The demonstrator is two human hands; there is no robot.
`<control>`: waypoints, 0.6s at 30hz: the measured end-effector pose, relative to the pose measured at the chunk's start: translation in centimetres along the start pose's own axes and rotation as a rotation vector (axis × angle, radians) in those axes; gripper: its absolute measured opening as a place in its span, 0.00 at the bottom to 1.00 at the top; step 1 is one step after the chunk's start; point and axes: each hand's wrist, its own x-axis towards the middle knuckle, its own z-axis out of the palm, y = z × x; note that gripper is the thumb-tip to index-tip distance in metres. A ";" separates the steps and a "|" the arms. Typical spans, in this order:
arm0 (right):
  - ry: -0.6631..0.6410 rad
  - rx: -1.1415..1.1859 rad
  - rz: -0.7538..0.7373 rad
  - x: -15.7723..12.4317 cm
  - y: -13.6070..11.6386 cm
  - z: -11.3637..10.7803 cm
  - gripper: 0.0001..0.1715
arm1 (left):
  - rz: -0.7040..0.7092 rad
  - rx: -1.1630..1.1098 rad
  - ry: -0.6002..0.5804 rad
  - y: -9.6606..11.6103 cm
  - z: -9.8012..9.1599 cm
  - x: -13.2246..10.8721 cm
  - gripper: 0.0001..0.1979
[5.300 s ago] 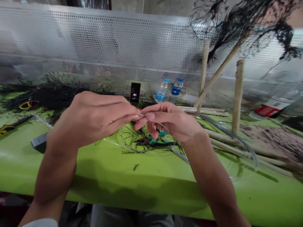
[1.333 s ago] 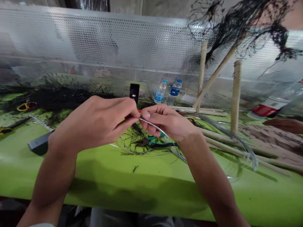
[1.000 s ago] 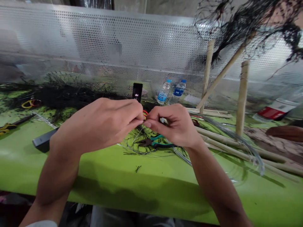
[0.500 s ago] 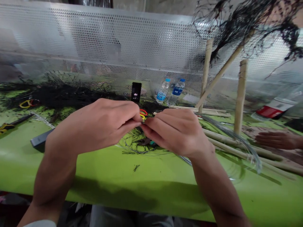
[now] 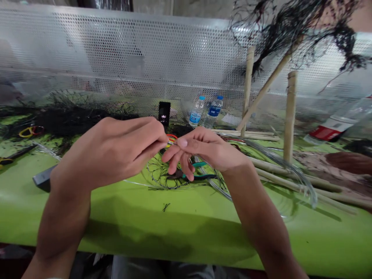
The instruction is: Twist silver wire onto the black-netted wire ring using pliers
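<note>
My left hand [image 5: 116,149] is closed in a pinch in front of me, its back turned toward me. Facing it, thumb and forefinger of my right hand [image 5: 203,151] are pressed together, while the other fingers hang loosely curled below. The two sets of fingertips almost meet; whatever lies between them is too thin to make out. Under my right fingers, pliers with teal and black handles [image 5: 203,177] lie among thin black strands [image 5: 158,174]. Just behind the fingertips show orange-red and yellow handle loops [image 5: 173,136].
Along a perforated metal screen [image 5: 116,46] stand a phone [image 5: 164,112] and two water bottles [image 5: 196,112]. Wooden sticks [image 5: 290,116] and a coil of clear wire [image 5: 279,159] lie or stand at right. Another person's hand [image 5: 345,162] rests there. Black fibres [image 5: 64,118] heap at left.
My right hand has turned, its lower fingers loosening from a tight curl and dropping, so the pliers' handles now show. My left hand stays pinched. The other person's hand has shifted.
</note>
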 end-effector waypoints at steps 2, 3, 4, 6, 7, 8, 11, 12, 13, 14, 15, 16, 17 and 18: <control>0.008 0.110 0.016 0.1 0.0 0.0 0.23 | 0.014 0.003 0.010 0.2 -0.1 0.0 0.09; 0.034 0.142 0.018 0.2 0.0 0.1 0.20 | 0.023 0.005 0.017 0.3 -0.2 0.0 0.09; 0.063 0.168 0.021 0.2 -0.1 0.3 0.17 | 0.028 0.008 0.016 0.4 -0.2 -0.1 0.09; 0.108 0.212 0.023 0.2 -0.4 0.6 0.11 | 0.012 0.012 -0.002 0.6 -0.2 -0.1 0.10; 0.123 0.222 0.021 0.2 -0.5 0.8 0.09 | -0.009 0.012 -0.019 0.7 -0.2 -0.1 0.10; 0.143 0.218 0.014 0.1 -0.7 1.0 0.08 | -0.033 0.006 -0.031 0.8 -0.3 -0.1 0.09; 0.233 0.134 -0.041 -0.1 -1.0 1.6 0.08 | -0.076 -0.037 -0.041 0.9 -0.3 0.0 0.08; 0.261 0.098 -0.062 -0.2 -1.1 1.8 0.09 | -0.079 -0.052 -0.042 1.0 -0.3 0.0 0.08; 0.285 0.065 -0.086 -0.3 -1.2 2.0 0.10 | -0.079 -0.060 -0.040 0.9 -0.4 0.1 0.08; 0.306 0.039 -0.113 -0.3 -1.2 2.2 0.11 | -0.077 -0.063 -0.031 0.9 -0.4 0.1 0.07; 0.323 0.016 -0.139 -0.3 -1.2 2.4 0.12 | -0.074 -0.063 -0.026 0.9 -0.4 0.1 0.07; 0.338 -0.004 -0.164 -0.3 -1.2 2.6 0.13 | -0.071 -0.064 -0.017 0.8 -0.5 0.1 0.07; 0.353 -0.022 -0.186 -0.2 -1.1 2.8 0.13 | -0.074 -0.066 -0.011 0.8 -0.5 0.1 0.07; 0.367 -0.035 -0.208 -0.2 -1.0 3.0 0.14 | -0.082 -0.071 -0.007 0.7 -0.6 0.1 0.06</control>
